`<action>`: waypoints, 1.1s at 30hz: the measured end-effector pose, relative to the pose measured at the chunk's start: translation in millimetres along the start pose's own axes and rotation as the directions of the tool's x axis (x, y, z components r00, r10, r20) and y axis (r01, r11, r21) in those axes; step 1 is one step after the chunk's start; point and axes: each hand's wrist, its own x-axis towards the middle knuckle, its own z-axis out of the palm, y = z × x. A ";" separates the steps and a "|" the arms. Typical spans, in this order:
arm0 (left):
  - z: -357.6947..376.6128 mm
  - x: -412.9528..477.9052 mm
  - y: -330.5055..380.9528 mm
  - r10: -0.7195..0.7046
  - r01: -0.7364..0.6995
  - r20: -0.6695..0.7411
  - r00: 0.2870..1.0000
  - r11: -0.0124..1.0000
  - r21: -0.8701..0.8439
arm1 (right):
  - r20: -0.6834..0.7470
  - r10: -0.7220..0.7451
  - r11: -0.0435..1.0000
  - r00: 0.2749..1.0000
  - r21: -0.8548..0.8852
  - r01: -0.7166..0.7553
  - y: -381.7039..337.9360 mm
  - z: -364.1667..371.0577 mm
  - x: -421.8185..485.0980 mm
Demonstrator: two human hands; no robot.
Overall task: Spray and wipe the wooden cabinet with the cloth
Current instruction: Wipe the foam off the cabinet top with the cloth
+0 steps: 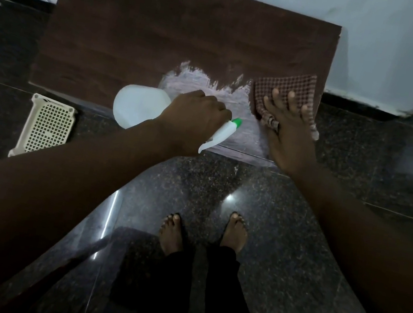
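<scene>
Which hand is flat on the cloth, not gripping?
The right hand: its fingers are spread straight, pressing the checked cloth on the wooden cabinet. The left hand is curled round the white spray bottle.

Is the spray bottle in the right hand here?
No, the left hand grips the spray bottle, while the right hand presses the cloth flat on the cabinet.

My left grip [195, 118] holds the bottle [139, 106] over the cabinet [166, 33]; my right grip [288, 137] presses the cloth [287, 85] flat on it.

Bare forearms [56, 185], bare feet [234, 233], loose black trousers [168, 301]
</scene>
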 end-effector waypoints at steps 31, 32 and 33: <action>23.4 -20.5 27.0 0.052 -0.051 0.007 0.999 0.998 -0.028 | -0.036 0.006 1.000 0.999 -0.007 -0.006 3.6 10.8 -46.3; 24.3 -20.8 28.0 0.052 -0.052 0.003 0.999 0.998 -0.043 | -0.042 0.003 1.000 0.999 -0.011 -0.003 0.8 15.0 -54.2; 25.1 -20.8 28.8 0.052 -0.052 0.003 0.999 0.997 -0.053 | -0.041 -0.012 1.000 0.999 -0.025 0.011 -1.6 19.9 -63.7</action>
